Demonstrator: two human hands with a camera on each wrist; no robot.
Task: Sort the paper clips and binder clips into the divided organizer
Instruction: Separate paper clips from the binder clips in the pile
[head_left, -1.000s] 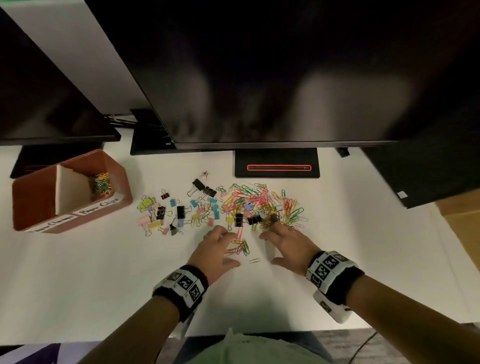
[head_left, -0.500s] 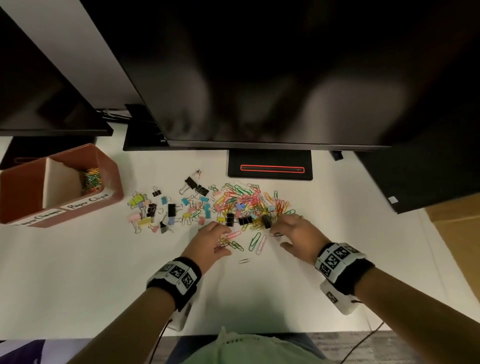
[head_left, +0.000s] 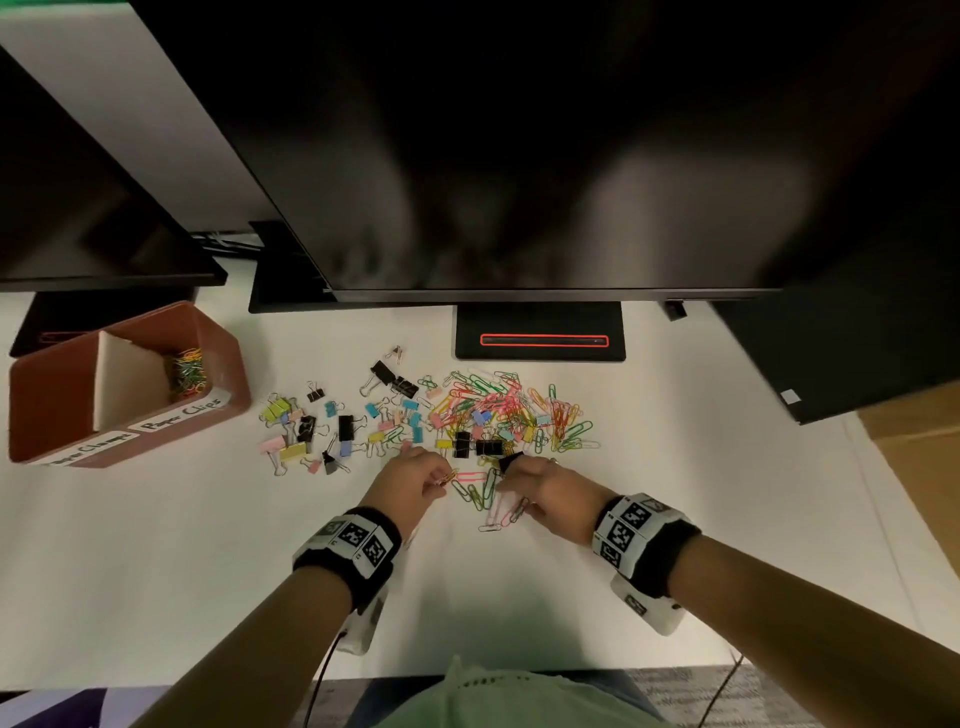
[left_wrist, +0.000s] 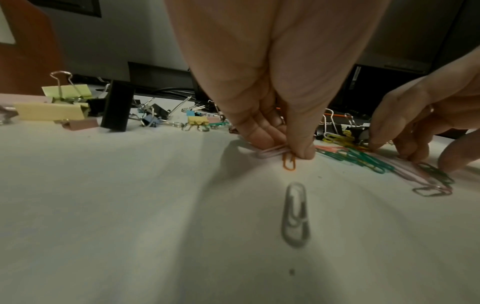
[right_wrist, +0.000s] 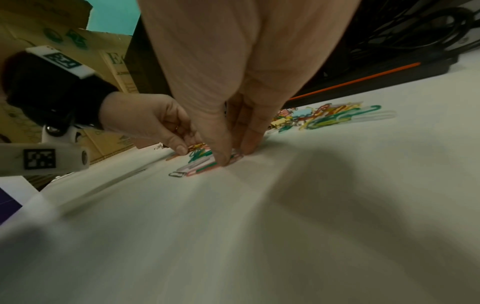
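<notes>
A loose pile of coloured paper clips (head_left: 498, 410) lies mid-desk, with binder clips (head_left: 322, 431) scattered to its left. The red-brown divided organizer (head_left: 223, 364) stands at the far left; its right compartment holds paper clips (head_left: 184, 371), and its left compartment is hidden. My left hand (head_left: 441, 480) pinches an orange and a pink paper clip (left_wrist: 288, 158) against the desk. My right hand (head_left: 511, 493) is just to its right, thumb and fingertips (right_wrist: 226, 158) pinching green and pink paper clips (head_left: 483, 493) pulled out of the pile. A black binder clip (head_left: 511, 460) sits at its knuckles.
A large monitor (head_left: 519, 156) overhangs the back of the desk, its black stand base (head_left: 540, 338) behind the pile. A second screen (head_left: 78, 234) is at the back left. One silver paper clip (left_wrist: 296, 216) lies alone near my left wrist. Cardboard boxes (head_left: 914, 441) sit off the desk's right edge.
Both hands have drawn back from the pile toward me, dragging a few paper clips along. The left hand now pinches an orange clip, and the right hand's fingers have closed on the dragged clips.
</notes>
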